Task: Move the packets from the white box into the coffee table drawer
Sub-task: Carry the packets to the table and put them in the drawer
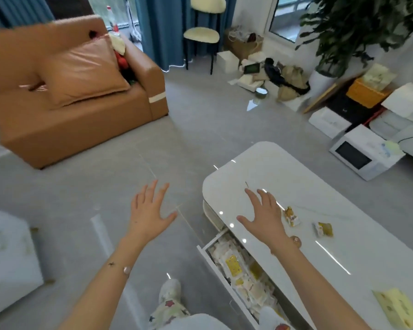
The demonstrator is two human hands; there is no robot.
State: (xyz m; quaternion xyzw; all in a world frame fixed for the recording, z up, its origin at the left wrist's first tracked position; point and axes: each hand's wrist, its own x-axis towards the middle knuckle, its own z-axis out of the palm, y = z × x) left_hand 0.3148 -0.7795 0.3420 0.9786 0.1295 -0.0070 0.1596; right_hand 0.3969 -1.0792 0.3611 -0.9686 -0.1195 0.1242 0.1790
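The fingers (pixel 153 194) of the left hand (pixel 150 215) are spread wide above the floor, nothing being held. The right hand (pixel 264 215) is likewise splayed and empty over the bench (pixel 343 186) near its rounded corner. Two packets (pixel 292 216) are seen on the bench top just right of that hand, and many more are packed in the open drawer (pixel 212 241) under its near edge.
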